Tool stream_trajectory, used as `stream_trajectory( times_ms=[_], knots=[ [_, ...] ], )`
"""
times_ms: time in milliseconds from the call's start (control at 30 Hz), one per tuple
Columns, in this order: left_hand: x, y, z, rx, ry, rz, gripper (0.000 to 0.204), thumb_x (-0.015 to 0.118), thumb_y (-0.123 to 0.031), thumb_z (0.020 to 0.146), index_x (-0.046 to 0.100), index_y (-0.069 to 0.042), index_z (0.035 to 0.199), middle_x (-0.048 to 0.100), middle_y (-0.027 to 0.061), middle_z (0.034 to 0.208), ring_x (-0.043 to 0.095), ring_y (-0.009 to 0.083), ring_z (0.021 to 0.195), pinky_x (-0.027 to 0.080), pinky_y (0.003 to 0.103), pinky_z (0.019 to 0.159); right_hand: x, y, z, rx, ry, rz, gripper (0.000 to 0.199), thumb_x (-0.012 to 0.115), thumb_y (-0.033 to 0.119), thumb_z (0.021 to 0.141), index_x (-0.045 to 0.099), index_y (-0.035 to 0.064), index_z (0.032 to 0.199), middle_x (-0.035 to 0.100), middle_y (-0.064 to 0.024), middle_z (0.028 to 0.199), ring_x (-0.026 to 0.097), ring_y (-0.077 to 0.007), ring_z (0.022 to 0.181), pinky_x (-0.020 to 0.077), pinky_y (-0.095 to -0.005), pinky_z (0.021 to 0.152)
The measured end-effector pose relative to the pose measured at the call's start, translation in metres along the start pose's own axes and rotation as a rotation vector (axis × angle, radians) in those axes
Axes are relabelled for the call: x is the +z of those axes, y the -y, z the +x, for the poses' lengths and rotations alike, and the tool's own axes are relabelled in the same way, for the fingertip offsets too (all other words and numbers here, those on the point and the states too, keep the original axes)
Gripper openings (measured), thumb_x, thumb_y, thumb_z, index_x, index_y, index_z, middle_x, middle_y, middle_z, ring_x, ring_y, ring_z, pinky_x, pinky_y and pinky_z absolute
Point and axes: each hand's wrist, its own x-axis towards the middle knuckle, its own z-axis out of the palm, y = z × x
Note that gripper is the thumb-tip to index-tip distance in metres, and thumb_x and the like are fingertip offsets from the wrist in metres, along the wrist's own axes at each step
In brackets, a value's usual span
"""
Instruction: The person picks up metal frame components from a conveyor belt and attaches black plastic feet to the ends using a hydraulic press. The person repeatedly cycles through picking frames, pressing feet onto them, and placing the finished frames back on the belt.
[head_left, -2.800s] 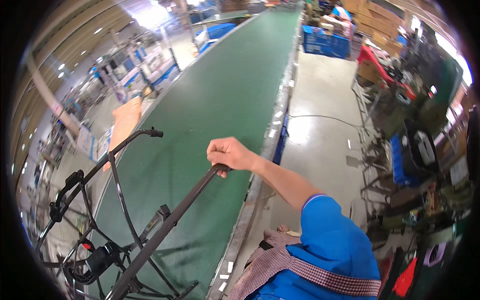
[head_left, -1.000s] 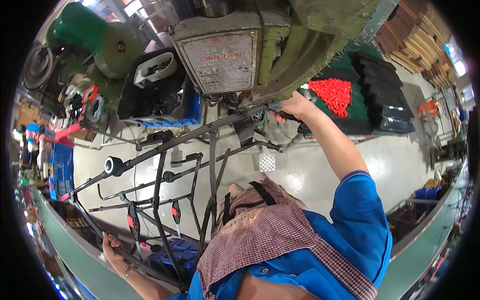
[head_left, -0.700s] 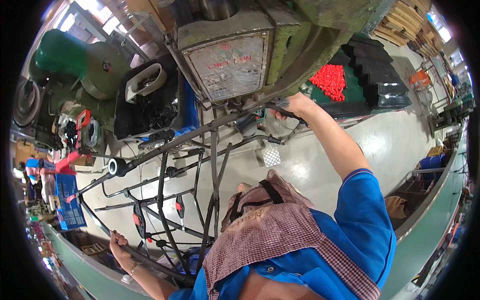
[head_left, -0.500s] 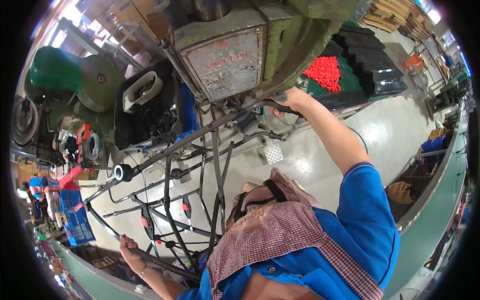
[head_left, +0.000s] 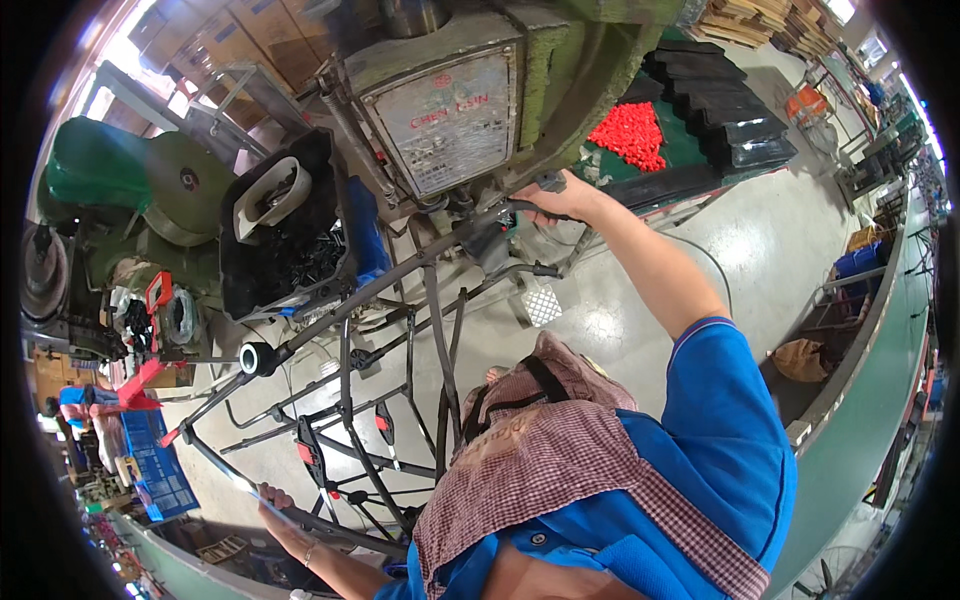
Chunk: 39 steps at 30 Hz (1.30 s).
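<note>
Frame [head_left: 400,330] has tipped a little | right hand [head_left: 555,200] grips its top bar | left hand [head_left: 280,505] grips its bottom bar

Black tubular metal frame [head_left: 400,330], red clips, held tilted lengthwise above floor.

Glossy grey floor [head_left: 700,250], green machine [head_left: 560,60], blue crate [head_left: 150,470]

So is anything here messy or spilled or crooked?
Nothing looks spilled or broken. The black folding tube frame sits at a slant only because both hands hold it: the right hand at its top end by the green metal machine, the left hand low down. The small red parts lie in a tidy heap.
</note>
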Motion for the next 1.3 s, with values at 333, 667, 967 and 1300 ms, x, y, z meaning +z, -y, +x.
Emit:
stream_trajectory(
  times_ms=[333, 667, 967, 1300],
  knots=[
    [0.006, -0.002, -0.004, 0.042, -0.021, 0.045, 0.026, 0.055, -0.024, 0.099, 0.045, -0.014, 0.078, 0.036, -0.0062, 0.060, 0.035, 0.0046, 0.045, 0.033, 0.021, 0.042, 0.040, 0.023, -0.028, -0.389, -0.260, -0.510, 0.029, 0.069, 0.037, 0.084, 0.070, 0.0148, 0.103, 0.069, -0.0121, 0.098, 0.065, -0.0325, 0.094, 0.0517, -0.0394, 0.083],
    [0.028, 0.002, -0.030, 0.042, -0.119, 0.066, 0.023, 0.058, -0.024, 0.098, 0.046, -0.012, 0.081, 0.037, -0.0054, 0.062, 0.033, 0.0055, 0.047, 0.031, 0.022, 0.043, 0.060, -0.003, 0.007, -0.726, -0.212, -0.786, 0.035, 0.067, 0.043, 0.085, 0.068, 0.0117, 0.100, 0.064, -0.0154, 0.109, 0.062, -0.0349, 0.100, 0.0536, -0.0444, 0.080],
    [0.025, 0.005, -0.039, 0.040, -0.189, 0.049, 0.021, 0.058, -0.022, 0.098, 0.050, -0.012, 0.082, 0.037, -0.0055, 0.059, 0.034, 0.0049, 0.046, 0.032, 0.019, 0.042, -0.005, -0.020, -0.012, -0.478, -0.217, -0.889, 0.052, 0.062, 0.054, 0.086, 0.067, 0.0025, 0.095, 0.067, -0.0220, 0.094, 0.064, -0.0393, 0.094, 0.0519, -0.0441, 0.082],
    [0.008, 0.006, -0.021, 0.026, -0.106, 0.037, 0.020, 0.059, -0.023, 0.097, 0.050, -0.010, 0.084, 0.039, -0.0051, 0.063, 0.034, 0.0050, 0.047, 0.030, 0.020, 0.043, -0.005, -0.022, -0.016, -0.406, -0.192, -0.812, 0.053, 0.061, 0.052, 0.088, 0.067, -0.0013, 0.085, 0.067, -0.0221, 0.089, 0.064, -0.0390, 0.093, 0.0504, -0.0464, 0.082]
  ],
)
